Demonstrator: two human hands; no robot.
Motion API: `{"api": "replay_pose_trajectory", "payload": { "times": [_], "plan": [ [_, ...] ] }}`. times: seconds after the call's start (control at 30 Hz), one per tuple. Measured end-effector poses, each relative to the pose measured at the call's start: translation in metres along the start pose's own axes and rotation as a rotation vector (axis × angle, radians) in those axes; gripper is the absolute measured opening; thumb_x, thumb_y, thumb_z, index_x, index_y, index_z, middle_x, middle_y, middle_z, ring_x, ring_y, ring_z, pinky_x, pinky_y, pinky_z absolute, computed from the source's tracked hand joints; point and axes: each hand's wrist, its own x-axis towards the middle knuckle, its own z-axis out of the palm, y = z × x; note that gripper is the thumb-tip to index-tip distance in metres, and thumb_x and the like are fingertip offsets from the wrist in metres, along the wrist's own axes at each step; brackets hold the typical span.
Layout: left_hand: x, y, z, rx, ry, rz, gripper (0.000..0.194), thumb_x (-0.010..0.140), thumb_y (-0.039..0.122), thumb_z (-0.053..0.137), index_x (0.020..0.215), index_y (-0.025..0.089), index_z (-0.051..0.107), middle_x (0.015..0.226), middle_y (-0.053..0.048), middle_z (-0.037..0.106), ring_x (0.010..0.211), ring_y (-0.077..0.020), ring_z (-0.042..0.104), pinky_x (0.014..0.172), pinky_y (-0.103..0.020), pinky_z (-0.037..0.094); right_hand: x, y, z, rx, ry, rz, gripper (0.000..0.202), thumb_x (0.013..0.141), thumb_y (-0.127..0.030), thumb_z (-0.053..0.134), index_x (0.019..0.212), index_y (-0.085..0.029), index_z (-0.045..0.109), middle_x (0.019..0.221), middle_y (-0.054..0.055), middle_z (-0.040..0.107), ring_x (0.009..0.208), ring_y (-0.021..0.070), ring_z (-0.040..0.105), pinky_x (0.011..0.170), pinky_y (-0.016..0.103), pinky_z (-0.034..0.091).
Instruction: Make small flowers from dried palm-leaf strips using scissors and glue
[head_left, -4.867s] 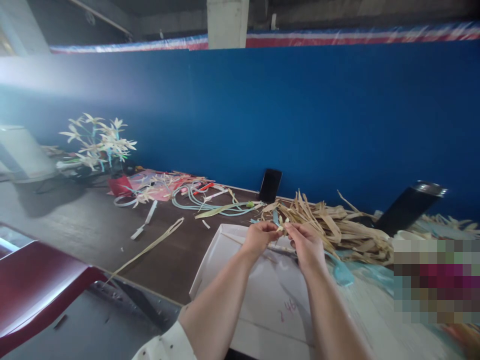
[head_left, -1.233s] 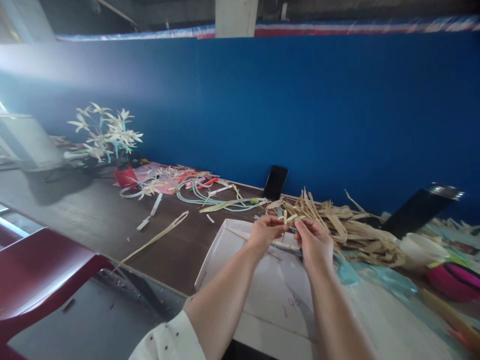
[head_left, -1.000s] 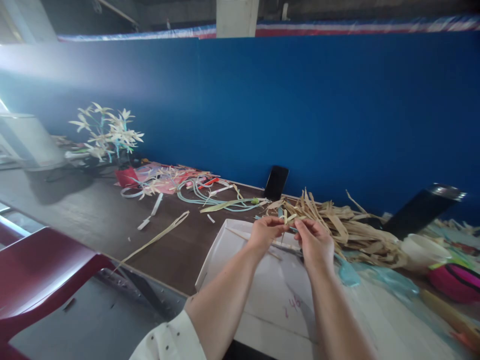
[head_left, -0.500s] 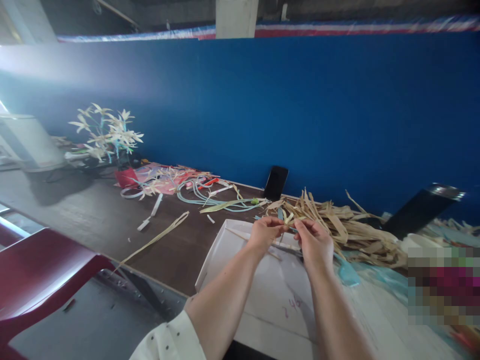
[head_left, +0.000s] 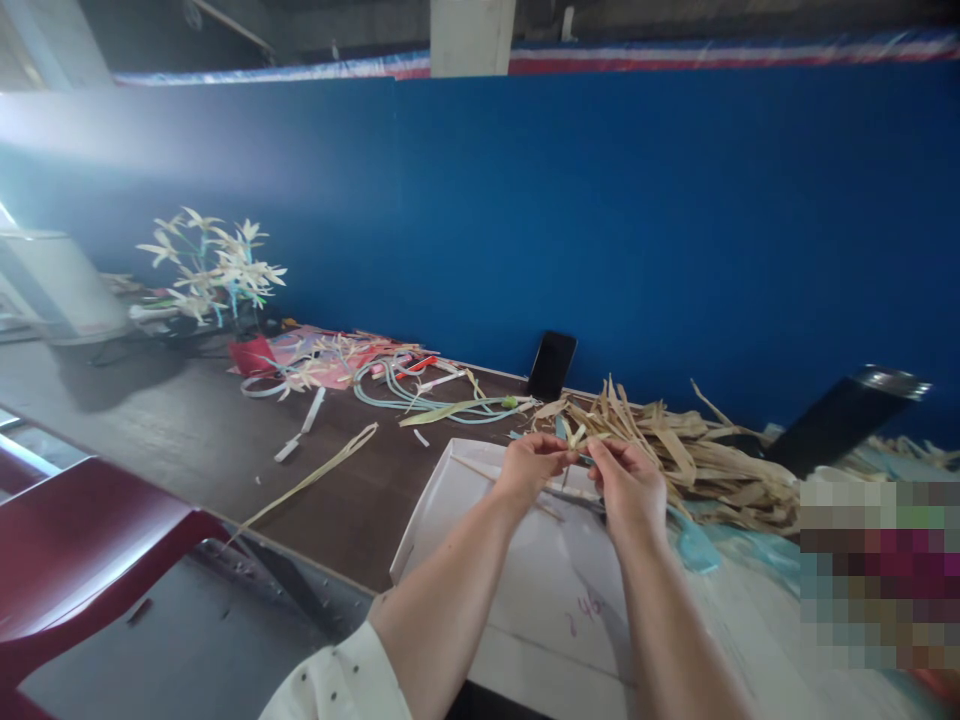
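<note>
Over a white box lid (head_left: pixel 525 600), my left hand (head_left: pixel 536 465) and my right hand (head_left: pixel 626 475) meet with fingertips almost touching. Both pinch a small pale husk flower (head_left: pixel 576 438) with narrow petals pointing up. Something light blue shows between the fingertips, too small to make out. Thin sticks (head_left: pixel 474 468) lie on the lid beside my left hand. Behind my right hand spreads a pile of dry tan husk strips (head_left: pixel 697 465).
A black phone (head_left: pixel 552 366) leans on the blue partition. Pale blue tubing (head_left: pixel 367 392) and pink paper lie left of it. Farther left stands a husk-flower arrangement (head_left: pixel 225 265). A dark bottle (head_left: pixel 844 420) tilts at right. A red chair (head_left: pixel 82 560) is at lower left.
The small flower's petals between my fingertips have shifted slightly. Both hands remain in nearly the same place, still pinching.
</note>
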Motion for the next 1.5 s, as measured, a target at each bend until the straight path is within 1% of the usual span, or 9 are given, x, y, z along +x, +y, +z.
{"api": "replay_pose_trajectory", "payload": {
  "times": [0.3, 0.7, 1.0, 1.1, 1.17, 1.27, 1.37, 1.43, 1.5],
  "plan": [
    [0.001, -0.002, -0.001, 0.012, -0.014, 0.011, 0.038, 0.043, 0.034, 0.081, 0.069, 0.014, 0.061, 0.058, 0.002, 0.056, 0.055, -0.0070, 0.050, 0.057, -0.021, 0.041, -0.001, -0.002, 0.000, -0.010, 0.008, 0.000, 0.042, 0.062, -0.049, 0.069, 0.083, -0.013, 0.064, 0.047, -0.002, 0.052, 0.038, 0.0071, 0.039, 0.035, 0.018, 0.026],
    [-0.001, -0.002, 0.000, 0.000, -0.025, 0.041, 0.037, 0.045, 0.037, 0.079, 0.065, 0.013, 0.059, 0.054, 0.003, 0.053, 0.051, -0.0059, 0.045, 0.053, -0.021, 0.036, -0.003, -0.003, 0.000, -0.045, 0.010, 0.010, 0.040, 0.063, -0.049, 0.069, 0.082, -0.015, 0.064, 0.046, -0.003, 0.052, 0.038, 0.0067, 0.038, 0.035, 0.018, 0.027],
    [-0.001, -0.003, 0.000, -0.043, -0.036, 0.028, 0.040, 0.042, 0.040, 0.079, 0.063, 0.012, 0.059, 0.053, 0.004, 0.051, 0.050, -0.0053, 0.044, 0.053, -0.021, 0.034, -0.001, 0.002, 0.002, 0.027, -0.015, 0.026, 0.040, 0.063, -0.049, 0.070, 0.082, -0.015, 0.063, 0.046, -0.003, 0.052, 0.039, 0.0075, 0.041, 0.036, 0.018, 0.029],
    [0.000, -0.003, 0.000, -0.056, -0.032, 0.014, 0.041, 0.042, 0.040, 0.079, 0.063, 0.012, 0.059, 0.052, 0.003, 0.051, 0.049, -0.0048, 0.043, 0.052, -0.020, 0.033, -0.001, 0.002, 0.002, 0.046, -0.031, 0.041, 0.042, 0.063, -0.050, 0.069, 0.084, -0.015, 0.063, 0.046, -0.003, 0.051, 0.038, 0.0074, 0.040, 0.035, 0.018, 0.027],
    [0.001, -0.004, 0.000, -0.068, -0.030, 0.014, 0.040, 0.042, 0.040, 0.079, 0.063, 0.012, 0.059, 0.052, 0.003, 0.052, 0.049, -0.0048, 0.043, 0.053, -0.020, 0.034, -0.002, 0.001, 0.003, 0.048, -0.032, 0.045, 0.042, 0.063, -0.051, 0.069, 0.085, -0.015, 0.064, 0.050, -0.001, 0.055, 0.039, 0.0072, 0.041, 0.035, 0.018, 0.027],
    [0.003, -0.006, -0.001, -0.082, -0.016, 0.016, 0.038, 0.043, 0.038, 0.079, 0.063, 0.012, 0.060, 0.054, 0.003, 0.053, 0.051, -0.0054, 0.044, 0.054, -0.021, 0.036, -0.001, 0.000, 0.002, 0.061, -0.030, 0.041, 0.042, 0.065, -0.051, 0.066, 0.087, -0.015, 0.063, 0.070, 0.004, 0.063, 0.044, 0.0078, 0.046, 0.035, 0.017, 0.029],
    [0.006, -0.010, -0.003, -0.076, -0.002, 0.018, 0.037, 0.044, 0.036, 0.079, 0.064, 0.013, 0.060, 0.057, 0.003, 0.055, 0.053, -0.0061, 0.047, 0.056, -0.021, 0.039, 0.004, 0.001, 0.000, 0.070, 0.016, 0.027, 0.043, 0.067, -0.050, 0.064, 0.092, -0.016, 0.061, 0.087, 0.008, 0.065, 0.047, 0.0082, 0.048, 0.035, 0.018, 0.031],
    [0.008, -0.012, -0.003, -0.079, -0.002, 0.023, 0.036, 0.044, 0.035, 0.079, 0.066, 0.013, 0.061, 0.058, 0.002, 0.056, 0.054, -0.0064, 0.048, 0.058, -0.021, 0.040, 0.008, 0.003, -0.002, 0.085, 0.106, 0.017, 0.042, 0.067, -0.049, 0.063, 0.093, -0.016, 0.059, 0.088, 0.007, 0.065, 0.045, 0.0076, 0.048, 0.035, 0.018, 0.030],
    [0.008, -0.012, -0.003, -0.089, -0.008, 0.036, 0.035, 0.046, 0.035, 0.079, 0.066, 0.013, 0.060, 0.058, 0.002, 0.056, 0.053, -0.0061, 0.048, 0.057, -0.021, 0.039, 0.012, 0.005, -0.003, 0.108, 0.191, 0.011, 0.039, 0.067, -0.047, 0.062, 0.091, -0.017, 0.058, 0.085, 0.005, 0.064, 0.044, 0.0070, 0.045, 0.035, 0.018, 0.029]
  ]
}}
